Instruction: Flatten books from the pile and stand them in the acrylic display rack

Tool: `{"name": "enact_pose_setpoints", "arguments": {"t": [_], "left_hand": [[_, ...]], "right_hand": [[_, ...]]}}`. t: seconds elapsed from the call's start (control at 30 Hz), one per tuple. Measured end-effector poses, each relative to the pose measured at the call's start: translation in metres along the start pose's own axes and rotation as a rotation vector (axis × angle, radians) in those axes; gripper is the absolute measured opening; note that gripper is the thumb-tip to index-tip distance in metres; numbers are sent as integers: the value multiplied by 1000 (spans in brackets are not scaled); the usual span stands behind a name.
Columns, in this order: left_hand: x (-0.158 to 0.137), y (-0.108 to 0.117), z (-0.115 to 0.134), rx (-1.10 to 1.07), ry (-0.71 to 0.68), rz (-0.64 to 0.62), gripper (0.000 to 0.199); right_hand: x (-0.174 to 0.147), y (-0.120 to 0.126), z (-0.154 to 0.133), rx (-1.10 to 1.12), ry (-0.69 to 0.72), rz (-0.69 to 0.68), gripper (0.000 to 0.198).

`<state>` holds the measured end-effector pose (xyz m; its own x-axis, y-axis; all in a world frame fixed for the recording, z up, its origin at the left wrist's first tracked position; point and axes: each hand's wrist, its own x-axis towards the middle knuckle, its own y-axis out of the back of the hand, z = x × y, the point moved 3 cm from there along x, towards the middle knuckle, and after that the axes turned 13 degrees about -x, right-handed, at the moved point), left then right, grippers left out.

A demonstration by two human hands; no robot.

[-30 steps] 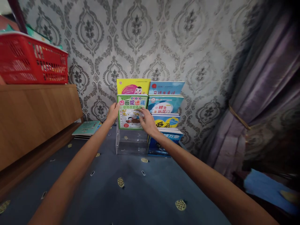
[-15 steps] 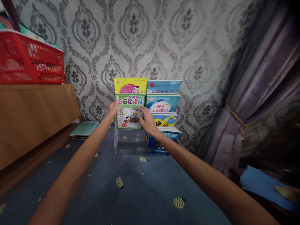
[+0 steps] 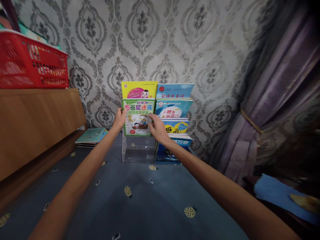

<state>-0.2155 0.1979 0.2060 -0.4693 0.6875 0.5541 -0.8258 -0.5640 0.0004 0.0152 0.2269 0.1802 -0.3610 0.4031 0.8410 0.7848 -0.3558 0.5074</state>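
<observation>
A green-bordered picture book (image 3: 138, 125) stands nearly upright in the left column of a clear book rack (image 3: 140, 156). My left hand (image 3: 120, 119) grips its left edge, and the right edge is held between the thumb and fingers of my right hand (image 3: 157, 128). Behind it rises a yellow book (image 3: 140, 87). The right column holds a light blue book (image 3: 175, 90), a teal book (image 3: 175, 108), a yellow-and-blue book (image 3: 178, 126) and a dark blue book (image 3: 166, 153), partly hidden by my right hand and wrist.
A small stack of books (image 3: 91, 136) lies left of the rack on the dark blue patterned cloth (image 3: 155, 206). Farther left, a red basket (image 3: 50, 66) sits on a wooden cabinet (image 3: 42, 126). Patterned wallpaper (image 3: 142, 40) is behind, with a purple curtain (image 3: 270, 100) at right.
The view has shifted slightly, so the scene sits a little higher in the frame. Both hands keep their hold on the green-bordered book, which shows no clear movement in the rack.
</observation>
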Motion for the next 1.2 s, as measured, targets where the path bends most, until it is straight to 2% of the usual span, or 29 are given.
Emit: {"name": "enact_pose_setpoints", "arguments": {"t": [0.2,0.33,0.43,0.5,0.6,0.7,0.83,1.0,1.2], "left_hand": [[-5,7,1,44,-21,29,36],[-18,20,-12,124,-36,34,30],[-42,40,-34,301,-74,42,30],[-64,56,-56,554,-99,-35,31],[-103,86,-92,697,-58,-95,22],[-138,116,-126,1159,82,-244,30],[-158,143,-149,1239,190,-265,33],[-151,145,-154,1266,181,-276,32],[-121,149,-147,1293,169,-98,44]], "right_hand": [[-2,4,-6,22,-3,8,47],[-24,8,-28,92,-1,-62,45],[-66,4,-55,198,15,-248,37],[-105,-3,-72,306,3,-440,34],[-167,-18,-85,526,-152,-697,35],[-217,-33,-87,730,-347,-827,40],[-243,-42,-82,770,-445,-731,43],[-241,-40,-83,769,-448,-741,43],[-242,-37,-86,754,-443,-750,41]]}}
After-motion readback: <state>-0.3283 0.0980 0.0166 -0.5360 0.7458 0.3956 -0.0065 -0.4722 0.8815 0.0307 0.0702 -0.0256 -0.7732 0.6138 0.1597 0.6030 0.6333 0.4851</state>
